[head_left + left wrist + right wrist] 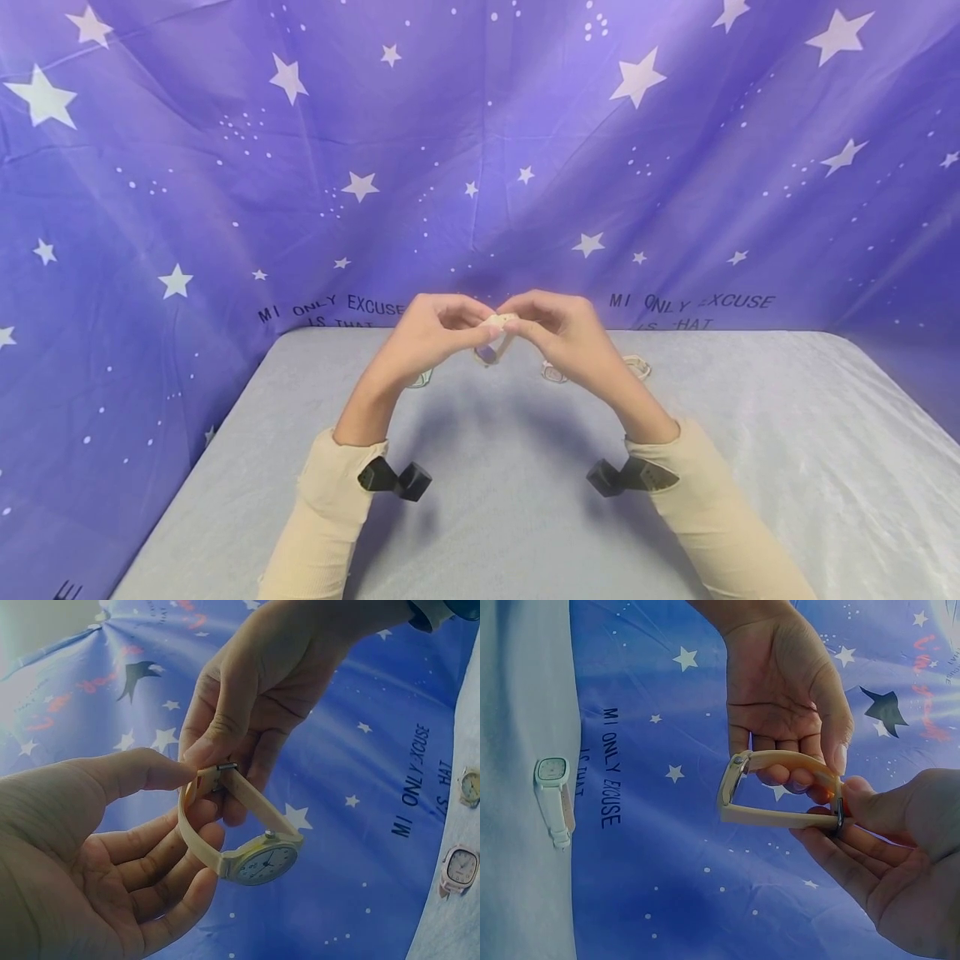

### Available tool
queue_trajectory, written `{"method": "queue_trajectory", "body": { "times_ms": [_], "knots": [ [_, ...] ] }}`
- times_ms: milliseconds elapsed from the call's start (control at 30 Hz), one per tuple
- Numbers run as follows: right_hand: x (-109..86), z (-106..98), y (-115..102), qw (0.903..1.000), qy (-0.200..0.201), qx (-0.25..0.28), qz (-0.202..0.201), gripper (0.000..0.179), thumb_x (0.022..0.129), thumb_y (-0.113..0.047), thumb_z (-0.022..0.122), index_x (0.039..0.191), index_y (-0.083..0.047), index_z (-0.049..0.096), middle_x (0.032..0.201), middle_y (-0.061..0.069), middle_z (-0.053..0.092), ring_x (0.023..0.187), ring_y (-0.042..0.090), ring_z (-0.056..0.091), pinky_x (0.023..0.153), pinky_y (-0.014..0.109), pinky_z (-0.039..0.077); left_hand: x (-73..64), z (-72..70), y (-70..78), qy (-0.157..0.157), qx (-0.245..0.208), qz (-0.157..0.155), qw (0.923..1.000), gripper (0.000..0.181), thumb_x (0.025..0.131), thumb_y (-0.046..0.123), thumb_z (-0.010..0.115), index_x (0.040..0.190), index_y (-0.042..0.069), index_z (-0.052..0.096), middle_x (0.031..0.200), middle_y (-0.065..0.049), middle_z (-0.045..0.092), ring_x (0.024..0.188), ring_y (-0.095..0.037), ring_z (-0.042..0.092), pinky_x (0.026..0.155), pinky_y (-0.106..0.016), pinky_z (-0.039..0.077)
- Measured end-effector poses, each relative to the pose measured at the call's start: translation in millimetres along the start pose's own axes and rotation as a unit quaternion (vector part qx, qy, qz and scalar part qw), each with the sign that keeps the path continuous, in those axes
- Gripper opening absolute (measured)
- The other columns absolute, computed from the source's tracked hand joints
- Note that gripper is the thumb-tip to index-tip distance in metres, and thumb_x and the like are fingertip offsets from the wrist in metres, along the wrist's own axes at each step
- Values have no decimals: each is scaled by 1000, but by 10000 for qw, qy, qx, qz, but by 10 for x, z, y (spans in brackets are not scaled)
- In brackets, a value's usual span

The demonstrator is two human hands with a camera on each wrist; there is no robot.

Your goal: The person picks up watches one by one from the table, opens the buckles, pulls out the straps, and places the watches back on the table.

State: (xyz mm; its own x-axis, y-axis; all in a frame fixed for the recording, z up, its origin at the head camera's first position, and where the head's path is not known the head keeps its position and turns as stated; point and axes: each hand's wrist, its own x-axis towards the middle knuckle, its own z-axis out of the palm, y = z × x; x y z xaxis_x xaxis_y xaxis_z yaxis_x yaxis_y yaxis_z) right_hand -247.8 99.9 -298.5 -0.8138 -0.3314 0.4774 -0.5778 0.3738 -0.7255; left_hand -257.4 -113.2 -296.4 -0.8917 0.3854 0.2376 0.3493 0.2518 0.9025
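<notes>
Thumb against fingers, the left hand [423,337] pinches the strap [780,818] of a cream watch [264,862], close beside its metal buckle [840,816]. The right hand [566,333] pinches the same strap right at that buckle, so both grips are narrow and lie next to each other. The cream watch is held up in the air, its strap bent round into a loop and its round white dial hanging lower than the fingertips.

Beneath the cream watch spreads a table [487,533] with a pale grey-blue cover. Left of the cream watch, a mint-green watch [553,769] lies on it; to the right is a pink watch [460,866] with a squarish case, and farther right a pale watch [637,365], partly hidden by the right arm. Nearer the wearer than the cream watch are beige sleeves [318,500] and black wrist cameras [414,482]. Behind it hangs a purple-blue backdrop [480,100] with white stars and dark lettering.
</notes>
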Motion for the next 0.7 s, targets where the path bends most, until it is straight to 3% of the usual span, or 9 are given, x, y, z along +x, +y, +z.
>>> {"method": "queue_trajectory", "body": {
  "times_ms": [233,500,700],
  "knots": [
    [1,-20,0,9997,98,183,87,14,93,-7,72,107,-6,75,105,10,78,91,21,74,83,28,59,-4,-11,8,-14,-156,-59,9999,19,88,12,79,105,3,77,97,-18,77,83,-31,74,86,-44,60],
    [1,-65,-8,9989,121,438,132,16,94,-4,71,109,-2,73,108,13,76,95,21,74,87,25,60,-3,-12,1,2,-322,-94,9994,19,87,9,78,104,1,76,95,-19,77,84,-36,74,87,-37,58],
    [15,-101,-14,9968,107,770,178,18,93,3,68,111,3,69,112,17,74,98,15,73,87,27,61,-1,-27,-2,-76,-675,-132,9976,20,88,4,76,106,-2,74,95,-22,77,76,-29,76,95,-54,57]
  ]
}}
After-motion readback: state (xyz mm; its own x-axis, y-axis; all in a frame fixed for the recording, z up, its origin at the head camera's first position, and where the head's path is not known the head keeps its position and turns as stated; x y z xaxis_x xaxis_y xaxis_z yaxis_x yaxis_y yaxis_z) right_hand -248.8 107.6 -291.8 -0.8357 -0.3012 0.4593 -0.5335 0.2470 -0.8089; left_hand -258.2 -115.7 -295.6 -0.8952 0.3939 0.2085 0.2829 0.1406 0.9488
